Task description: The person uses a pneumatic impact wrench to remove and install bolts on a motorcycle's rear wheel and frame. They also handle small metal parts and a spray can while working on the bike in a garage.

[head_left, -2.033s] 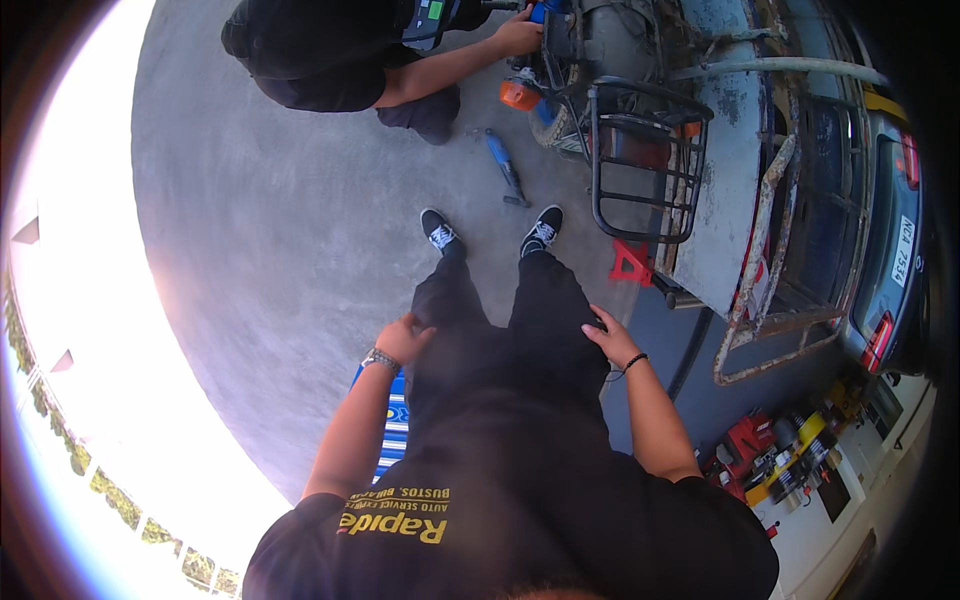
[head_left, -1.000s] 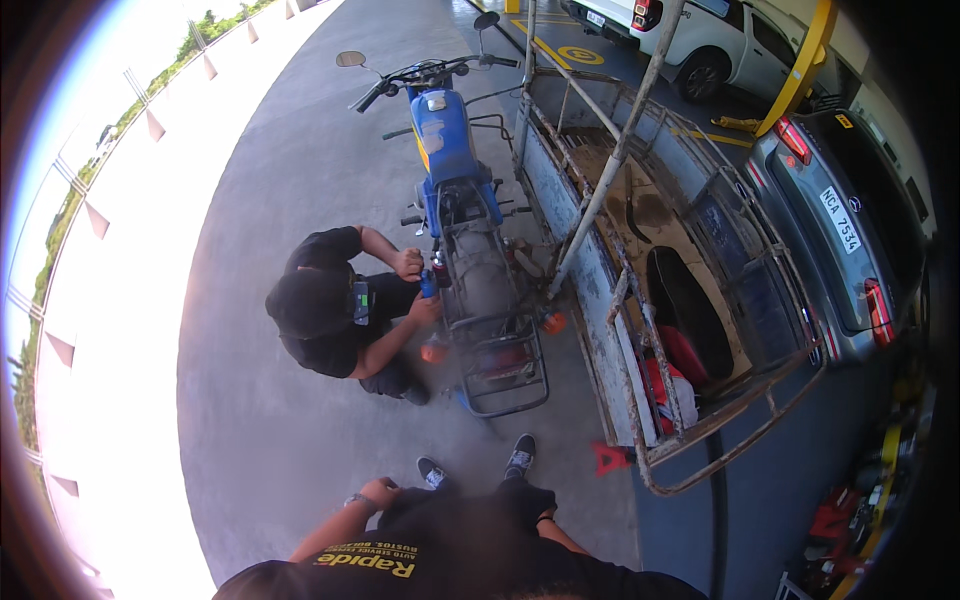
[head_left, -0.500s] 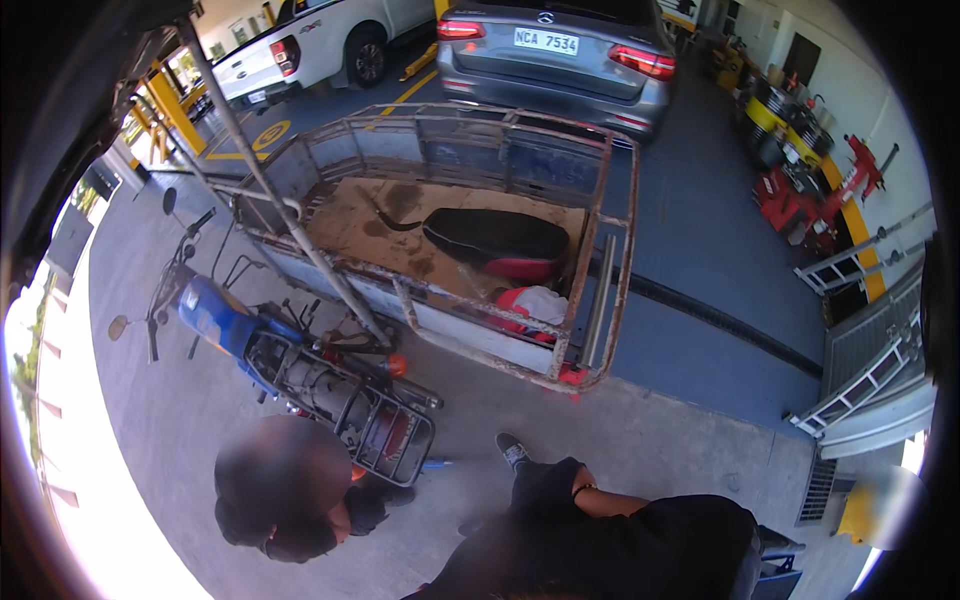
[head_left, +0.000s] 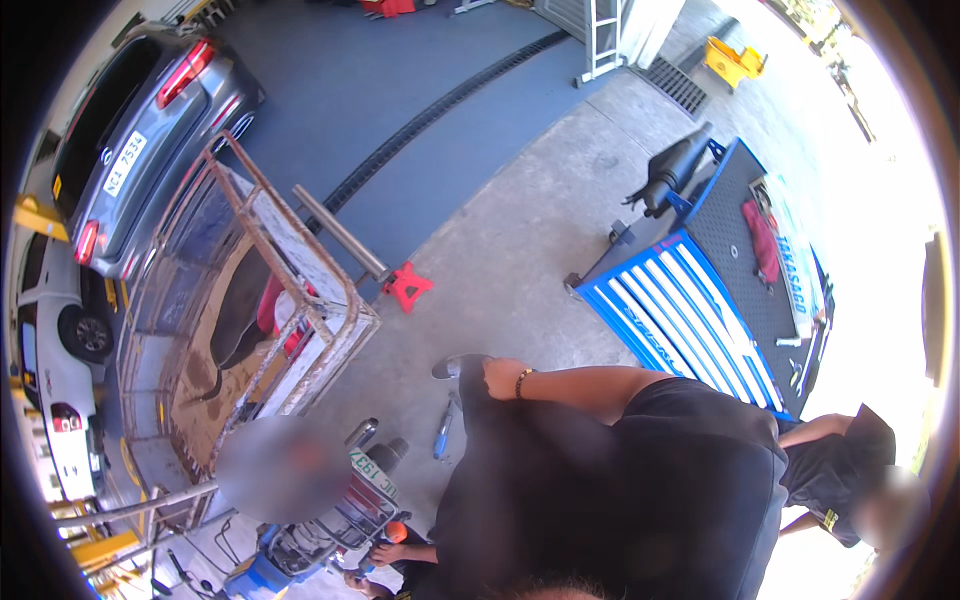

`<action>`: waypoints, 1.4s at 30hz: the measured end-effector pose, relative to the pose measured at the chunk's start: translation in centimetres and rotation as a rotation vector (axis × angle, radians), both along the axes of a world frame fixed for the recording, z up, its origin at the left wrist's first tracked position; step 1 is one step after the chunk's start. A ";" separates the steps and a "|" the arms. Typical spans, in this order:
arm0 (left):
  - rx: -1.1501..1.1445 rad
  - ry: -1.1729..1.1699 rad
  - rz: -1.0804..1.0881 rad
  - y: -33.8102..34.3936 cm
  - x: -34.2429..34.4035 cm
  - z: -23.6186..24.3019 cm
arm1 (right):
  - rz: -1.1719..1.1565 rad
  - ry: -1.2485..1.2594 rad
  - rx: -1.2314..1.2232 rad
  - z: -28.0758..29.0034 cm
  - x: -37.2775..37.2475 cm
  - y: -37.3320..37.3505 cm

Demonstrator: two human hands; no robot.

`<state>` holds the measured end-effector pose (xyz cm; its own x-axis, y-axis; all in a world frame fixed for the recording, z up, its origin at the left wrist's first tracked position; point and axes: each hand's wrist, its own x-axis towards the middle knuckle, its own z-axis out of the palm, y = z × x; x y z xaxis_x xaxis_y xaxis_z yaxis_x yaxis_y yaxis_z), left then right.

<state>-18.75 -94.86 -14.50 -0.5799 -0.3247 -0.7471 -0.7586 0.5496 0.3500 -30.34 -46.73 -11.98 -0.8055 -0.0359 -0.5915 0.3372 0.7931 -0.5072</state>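
Wearing a bracelet, my right hand (head_left: 500,380) rests on my dark-clothed knee, holding nothing visible; its fingertips are partly hidden. Just beyond it is my shoe (head_left: 460,367) on the concrete. My left hand does not show. On the floor, nearest my right hand, lies a blue-handled tool (head_left: 441,440). At the lower left stands a blue motorcycle (head_left: 285,555), partly cut off by the frame. By its orange indicator (head_left: 396,531) are a co-worker's hands (head_left: 388,553), their grip unclear.
A rusty sidecar (head_left: 345,335) with a black seat (head_left: 243,305) stands left, beside a red jack stand (head_left: 408,287). To the right are a blue-and-white tool cabinet (head_left: 680,310) and another person (head_left: 840,465). A yellow mop bucket (head_left: 735,65) stands far right.
My view has swung right, bringing in the tool cabinet and a person on the right. The sidecar and motorcycle have shifted left in view. My right hand now shows on my knee.
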 end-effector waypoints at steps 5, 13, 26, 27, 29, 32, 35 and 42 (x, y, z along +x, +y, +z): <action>0.003 -0.006 -0.167 1.0 2.5 0.6 | -0.262 -0.027 -0.048 2.2 9.4 4.4; -0.070 -0.042 -0.217 -1.5 9.3 4.2 | -0.206 -0.064 0.096 -1.8 12.2 1.6; -0.284 -0.096 -0.025 -10.6 12.1 10.9 | 0.409 -0.058 -0.114 0.9 5.2 10.8; -0.260 -0.093 -0.041 -9.3 11.5 9.8 | 0.458 -0.092 -0.127 0.5 4.7 11.7; -0.193 -0.084 -0.085 -6.1 10.0 7.1 | 0.424 -0.285 -0.333 0.1 3.7 13.5; -0.115 -0.088 -0.154 -1.9 8.3 4.4 | 0.387 -0.610 -0.385 1.1 3.3 15.5; -0.083 -0.082 -0.200 0.3 7.0 3.7 | 0.250 -0.672 -0.473 4.1 3.8 17.6; -0.075 -0.078 -0.227 1.0 6.9 2.9 | -0.416 -0.136 -0.693 14.2 8.2 31.0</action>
<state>-11.86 -93.82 -11.57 -0.5860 -0.2488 -0.7711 -0.6356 0.7315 0.2470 -22.16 -15.77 2.17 -0.7562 -0.1435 -0.6384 0.6287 0.1113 -0.7697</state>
